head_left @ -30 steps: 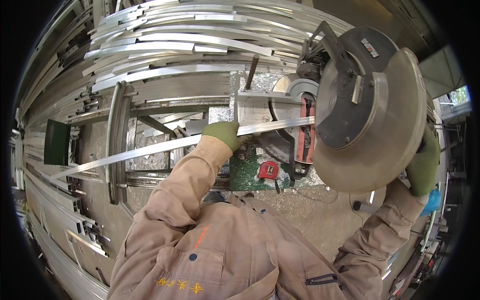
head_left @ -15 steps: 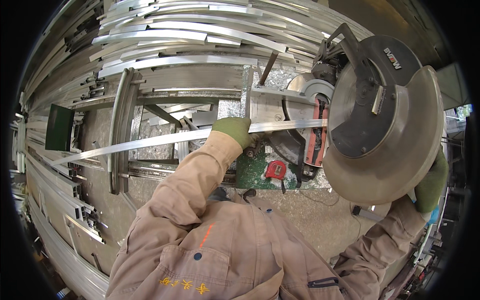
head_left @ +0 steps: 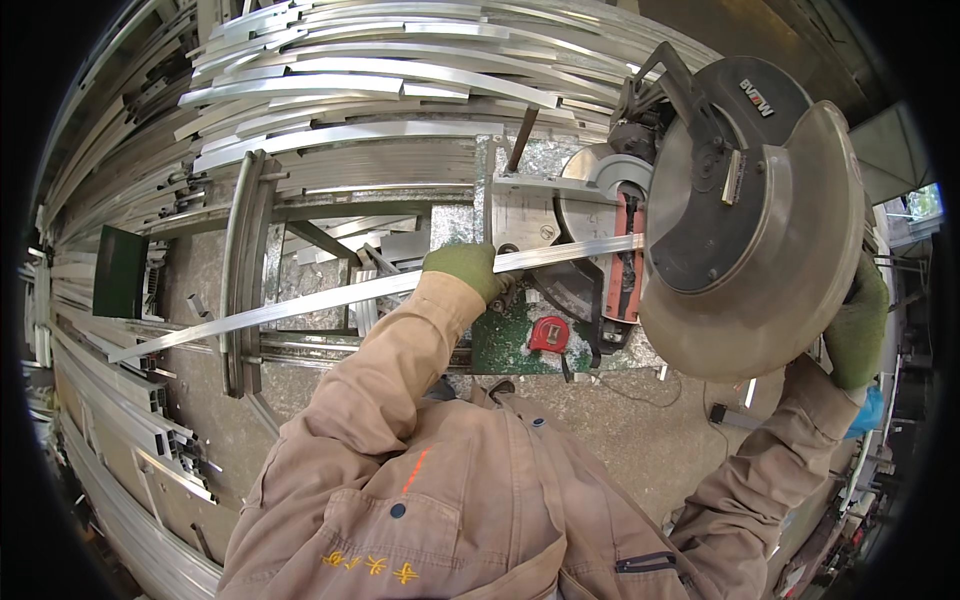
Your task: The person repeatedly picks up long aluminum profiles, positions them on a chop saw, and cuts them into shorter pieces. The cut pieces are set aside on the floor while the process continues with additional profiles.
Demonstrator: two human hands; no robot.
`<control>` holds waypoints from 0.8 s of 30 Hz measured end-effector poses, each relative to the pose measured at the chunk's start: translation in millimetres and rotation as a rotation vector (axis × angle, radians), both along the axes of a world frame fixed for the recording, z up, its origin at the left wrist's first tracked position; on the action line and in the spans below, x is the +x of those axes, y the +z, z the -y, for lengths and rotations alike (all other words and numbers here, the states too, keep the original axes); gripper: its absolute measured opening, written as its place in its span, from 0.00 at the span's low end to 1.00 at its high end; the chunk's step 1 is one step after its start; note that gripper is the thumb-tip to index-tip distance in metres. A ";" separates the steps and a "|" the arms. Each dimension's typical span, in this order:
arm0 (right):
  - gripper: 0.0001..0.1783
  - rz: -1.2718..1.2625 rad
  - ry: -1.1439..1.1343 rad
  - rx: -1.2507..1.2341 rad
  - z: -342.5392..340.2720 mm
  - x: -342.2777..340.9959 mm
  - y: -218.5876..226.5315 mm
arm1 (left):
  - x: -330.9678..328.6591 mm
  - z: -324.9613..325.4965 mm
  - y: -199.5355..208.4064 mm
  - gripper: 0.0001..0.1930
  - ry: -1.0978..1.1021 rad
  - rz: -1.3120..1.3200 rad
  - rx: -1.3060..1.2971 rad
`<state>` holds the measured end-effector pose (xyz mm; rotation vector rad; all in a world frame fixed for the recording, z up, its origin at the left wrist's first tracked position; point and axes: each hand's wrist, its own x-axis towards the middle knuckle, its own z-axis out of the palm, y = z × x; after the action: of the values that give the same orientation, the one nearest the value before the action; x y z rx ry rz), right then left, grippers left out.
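Right now I read this as the hold-and-line-up step before a cut: my left hand (head_left: 468, 270), in a green glove, is curled down over a long aluminium strip (head_left: 330, 296), pressing it onto the base of the mitre saw (head_left: 745, 215). The strip runs from far out on my left, across a metal support frame (head_left: 243, 270), to end under the raised blade guard (head_left: 775, 250), beside the red insert of the saw surface. My right hand (head_left: 858, 325), also gloved, sits behind the guard's rim; I judge it closed around the saw handle, though the grip itself is hidden, so I cannot tell for sure. A red tape measure (head_left: 548, 333) lies on the green base just below the strip. The next move, as I judge it, calls for keeping the strip pinned flat and square against the fence, left fingers well apart from the blade line, before the head comes down.
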<state>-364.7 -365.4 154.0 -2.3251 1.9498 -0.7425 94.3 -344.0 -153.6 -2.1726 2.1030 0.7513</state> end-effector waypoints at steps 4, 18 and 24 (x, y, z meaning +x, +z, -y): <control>0.34 -0.053 0.069 -0.077 1.8 -2.5 -2.0 | -3.7 -1.0 9.5 0.36 0.025 -0.035 0.026; 0.39 -0.029 0.060 -0.008 61.2 -14.5 46.3 | 3.9 1.9 11.6 0.40 -0.017 -0.059 0.044; 0.35 -0.090 0.065 -0.333 139.3 -16.7 67.7 | 7.5 2.2 2.5 0.40 -0.035 -0.035 0.023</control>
<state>-381.4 -504.6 221.7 -2.6339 1.8996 -1.0462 101.8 -346.2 -151.1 -2.1209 2.1313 0.8128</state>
